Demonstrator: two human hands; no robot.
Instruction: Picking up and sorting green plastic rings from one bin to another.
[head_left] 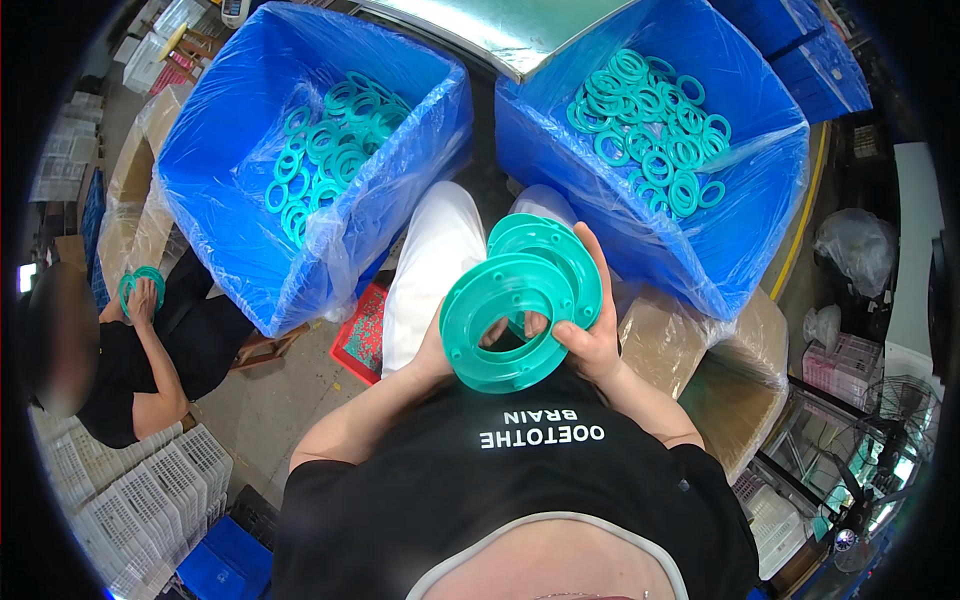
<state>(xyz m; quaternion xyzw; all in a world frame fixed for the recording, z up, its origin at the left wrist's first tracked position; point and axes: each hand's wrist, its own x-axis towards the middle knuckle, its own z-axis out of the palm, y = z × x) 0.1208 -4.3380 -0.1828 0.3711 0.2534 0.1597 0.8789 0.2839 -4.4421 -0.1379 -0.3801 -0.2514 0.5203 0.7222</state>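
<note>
Over my lap I hold two or more teal plastic flanged rings, overlapping one another. The front ring (462, 328) faces up with its round hole in view, and the rear ring (583, 262) sticks out behind it to the right. My right hand (598, 340) grips their right side, thumb on the front ring and fingers up along the rear one's edge. My left hand (432, 352) is at the front ring's left side, mostly hidden behind it. Fingertips show through the hole; whose hand they belong to is hard to make out.
Ahead stand a left blue bin (225, 150) and a right blue bin (755, 120), both plastic-lined and holding many teal rings. A red tray (342, 345) lies by my left leg, a lined carton (755, 365) at my right. A co-worker's hand (143, 298) holds teal rings at left.
</note>
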